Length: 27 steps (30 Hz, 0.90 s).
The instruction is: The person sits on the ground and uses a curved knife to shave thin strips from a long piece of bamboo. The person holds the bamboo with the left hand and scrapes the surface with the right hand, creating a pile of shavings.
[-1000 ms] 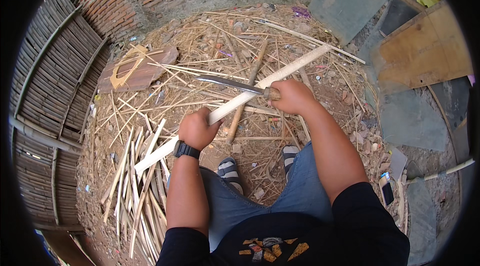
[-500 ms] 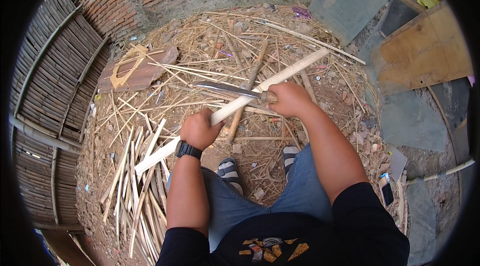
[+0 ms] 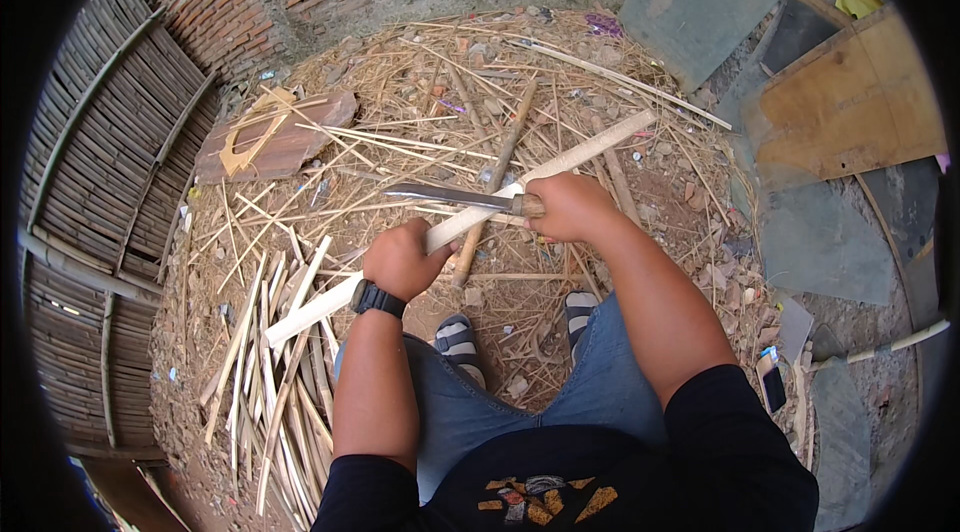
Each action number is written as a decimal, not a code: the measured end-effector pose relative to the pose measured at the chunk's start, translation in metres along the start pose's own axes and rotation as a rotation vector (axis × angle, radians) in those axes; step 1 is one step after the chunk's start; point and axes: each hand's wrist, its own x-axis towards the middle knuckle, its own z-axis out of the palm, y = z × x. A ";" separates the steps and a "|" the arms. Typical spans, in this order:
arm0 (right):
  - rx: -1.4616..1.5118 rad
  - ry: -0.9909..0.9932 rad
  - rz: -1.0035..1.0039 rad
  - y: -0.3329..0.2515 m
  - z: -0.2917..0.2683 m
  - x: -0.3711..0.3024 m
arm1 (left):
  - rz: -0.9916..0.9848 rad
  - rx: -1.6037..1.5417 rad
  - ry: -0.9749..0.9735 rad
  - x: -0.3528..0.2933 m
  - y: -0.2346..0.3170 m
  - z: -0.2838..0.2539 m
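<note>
A long pale strip of split bamboo slants across in front of me, from lower left to upper right. My left hand is closed round it below its middle, a dark watch on that wrist. In my right hand is the wooden handle of a machete, its blade pointing left and lying across the strip. I cannot tell whether the edge bites into the bamboo. Beneath the strip a round brown pole lies on the ground.
Split bamboo strips are heaped beside my left leg. A brown board lies far left, near a bamboo-slat wall. Grey sheets and a plywood panel lean at right. A phone lies at right. Shavings and sticks litter the ground.
My right hand and the machete have shifted slightly down the strip, toward the left and nearer me. The strip's far end has dropped a little; my left hand keeps its grip.
</note>
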 end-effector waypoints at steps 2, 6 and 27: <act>-0.010 0.009 -0.014 -0.001 0.003 0.000 | -0.001 0.003 -0.006 -0.001 0.002 -0.001; 0.000 0.011 -0.015 -0.001 0.003 0.001 | 0.003 0.007 0.000 -0.001 0.001 0.001; -0.040 -0.124 0.006 -0.016 0.001 0.000 | 0.052 0.019 -0.172 0.000 0.004 0.008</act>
